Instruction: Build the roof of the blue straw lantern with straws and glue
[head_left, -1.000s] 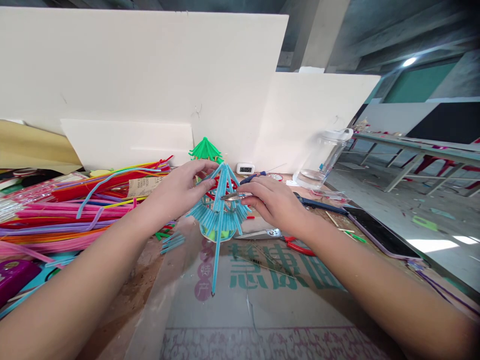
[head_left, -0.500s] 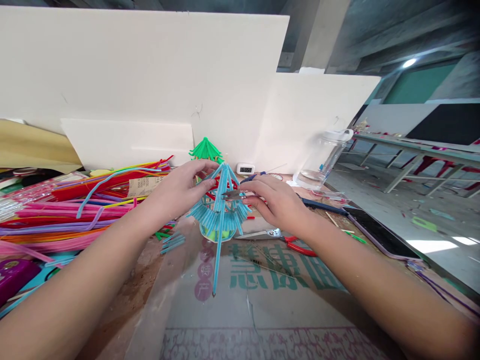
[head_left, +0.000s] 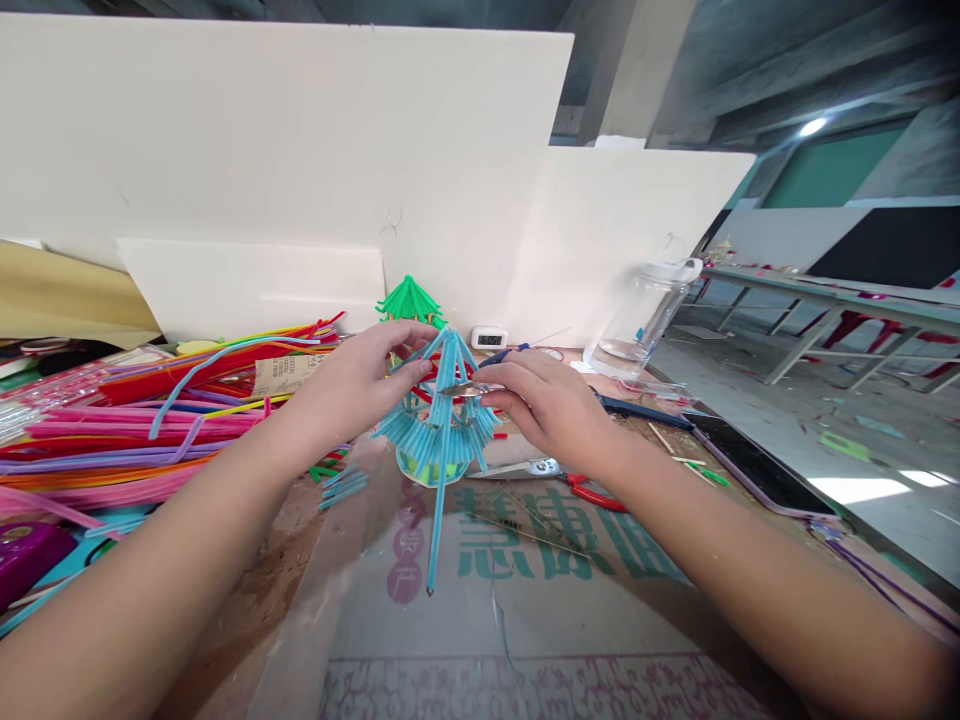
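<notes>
In the middle of the bench stands a small pagoda-like model of light-blue pipe cleaners [head_left: 427, 437], with red parts inside and a fanned lower roof. One long blue strand slopes down its front toward me. My left hand [head_left: 375, 375] grips the model's upper left side between thumb and fingers, its fingertips partly hidden behind the strands. My right hand [head_left: 551, 400] is closed round a pair of pliers [head_left: 460, 389], whose metal jaws lie at the front strand. I cannot tell whether the jaws pinch it. A green pipe-cleaner roof [head_left: 408, 297] shows behind.
Scissors [head_left: 592, 492] with red handles and a clear ruler [head_left: 529, 525] lie right of the model. Bundles of coloured pipe cleaners [head_left: 135, 420] fill the left. A small digital clock [head_left: 490, 338], a clear bottle [head_left: 637, 320] and a phone [head_left: 757, 465] sit farther out. White boards [head_left: 285, 150] stand behind.
The plier jaws have shifted very slightly at the front strand, and the strand's lower end has moved a touch. Both hands keep nearly the same place and hold.
</notes>
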